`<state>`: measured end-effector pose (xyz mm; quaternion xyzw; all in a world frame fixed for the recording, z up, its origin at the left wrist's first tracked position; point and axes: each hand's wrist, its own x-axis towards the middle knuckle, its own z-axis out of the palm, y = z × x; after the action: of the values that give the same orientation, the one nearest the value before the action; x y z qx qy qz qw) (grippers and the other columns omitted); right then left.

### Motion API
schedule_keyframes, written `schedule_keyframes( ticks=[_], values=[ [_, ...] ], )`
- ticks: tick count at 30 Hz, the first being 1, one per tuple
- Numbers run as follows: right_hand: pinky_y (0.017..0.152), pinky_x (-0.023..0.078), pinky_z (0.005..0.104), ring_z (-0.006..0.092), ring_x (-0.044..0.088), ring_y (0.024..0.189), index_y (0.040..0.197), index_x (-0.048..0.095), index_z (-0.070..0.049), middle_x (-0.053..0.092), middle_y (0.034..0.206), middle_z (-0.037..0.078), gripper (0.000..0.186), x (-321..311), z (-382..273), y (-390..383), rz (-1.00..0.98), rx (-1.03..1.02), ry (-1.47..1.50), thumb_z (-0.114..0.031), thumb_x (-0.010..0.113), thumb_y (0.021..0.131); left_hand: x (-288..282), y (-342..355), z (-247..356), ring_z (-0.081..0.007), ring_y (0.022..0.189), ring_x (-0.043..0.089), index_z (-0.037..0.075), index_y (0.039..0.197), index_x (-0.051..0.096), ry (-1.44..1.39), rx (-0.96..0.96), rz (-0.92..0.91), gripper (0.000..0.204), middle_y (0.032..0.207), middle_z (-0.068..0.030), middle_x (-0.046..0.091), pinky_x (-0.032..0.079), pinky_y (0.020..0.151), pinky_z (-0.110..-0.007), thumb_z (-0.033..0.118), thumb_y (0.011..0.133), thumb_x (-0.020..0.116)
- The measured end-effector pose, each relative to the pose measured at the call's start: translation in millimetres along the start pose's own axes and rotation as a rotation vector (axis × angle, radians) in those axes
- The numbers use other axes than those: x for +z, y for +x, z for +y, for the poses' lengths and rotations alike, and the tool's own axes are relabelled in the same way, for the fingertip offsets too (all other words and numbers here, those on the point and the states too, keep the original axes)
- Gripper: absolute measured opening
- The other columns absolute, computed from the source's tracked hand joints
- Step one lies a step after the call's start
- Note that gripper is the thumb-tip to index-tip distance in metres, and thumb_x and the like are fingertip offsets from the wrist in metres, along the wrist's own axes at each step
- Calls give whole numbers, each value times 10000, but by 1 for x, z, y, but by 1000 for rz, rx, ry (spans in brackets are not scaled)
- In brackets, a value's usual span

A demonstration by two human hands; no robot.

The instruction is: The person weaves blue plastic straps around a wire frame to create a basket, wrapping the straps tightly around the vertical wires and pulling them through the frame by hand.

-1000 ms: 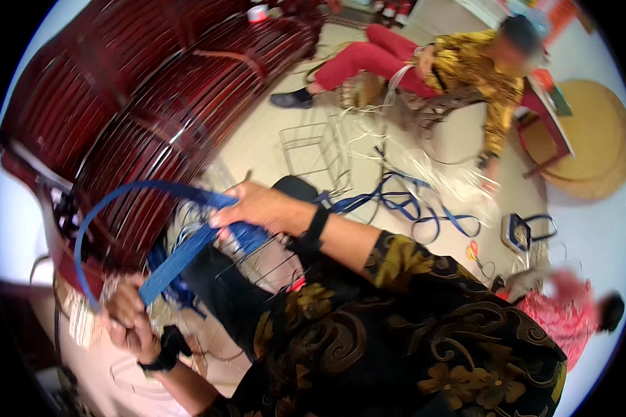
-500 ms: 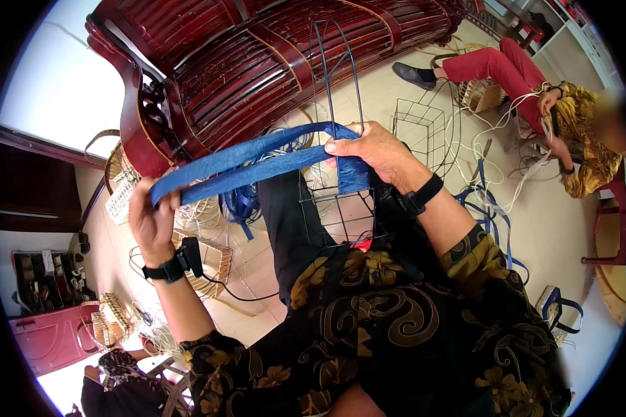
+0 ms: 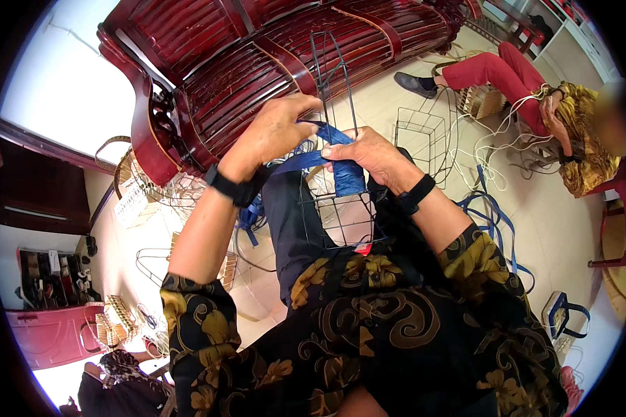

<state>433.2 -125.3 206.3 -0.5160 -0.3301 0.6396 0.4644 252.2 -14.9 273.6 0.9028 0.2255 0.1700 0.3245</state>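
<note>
A black wire basket frame with a tall looped handle stands against my lap, and blue strap is wound around part of it. My right hand is closed on the wound part, its thumb pressing the strap against the wire. Left of the handle, my left hand pinches the strap close to the frame, its fingertips partly hidden. A second run of strap goes from my right thumb leftward under my left wrist.
A dark red slatted wooden bench stands ahead. Another wire frame and loose blue strap lie on the floor at right. A seated person in red trousers handles pale strips. Woven baskets stand at left.
My left hand has moved right and upward, from the far end of the strap loop to beside the frame's handle. My right hand keeps its hold on the frame.
</note>
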Motion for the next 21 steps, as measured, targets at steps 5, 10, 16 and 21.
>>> schedule_keyframes(
  ticks=[5, 10, 16, 21],
  values=[
    [619, 580, 287, 178, 679, 679, 979, 670, 78, 700, 826, 128, 314, 0, -1, -5, 21, 0, -21, -113, 802, 767, 5, 27, -14, -101, 761, 586, 33, 1155, 674, -341, -281, -426, 306, 901, -24, 663, 474, 613, -239, 161, 878, 653],
    [619, 536, 274, 148, 640, 662, 909, 706, 22, 690, 769, 94, 219, -1, -7, -5, 8, 22, -159, -157, 776, 805, -23, -2, -42, -55, 522, 429, 72, 734, 612, -394, -308, -339, 215, 590, 49, 483, 327, 461, -251, 221, 877, 672],
    [629, 529, 272, 151, 640, 674, 880, 714, 23, 690, 753, 95, 208, -3, -5, 1, 7, -3, -205, -162, 769, 800, -182, -173, -134, -67, 470, 406, 120, 649, 487, -97, -646, 142, 299, 562, 51, 414, 308, 433, -233, 191, 893, 644],
    [639, 526, 257, 136, 641, 675, 849, 708, 20, 693, 754, 82, 187, 7, -16, -3, -88, -1, -192, -150, 762, 794, -247, -306, -155, -113, 492, 523, 102, 724, 572, -170, -1095, 619, 154, 586, -14, 522, 326, 378, -271, 162, 862, 602]
  ],
)
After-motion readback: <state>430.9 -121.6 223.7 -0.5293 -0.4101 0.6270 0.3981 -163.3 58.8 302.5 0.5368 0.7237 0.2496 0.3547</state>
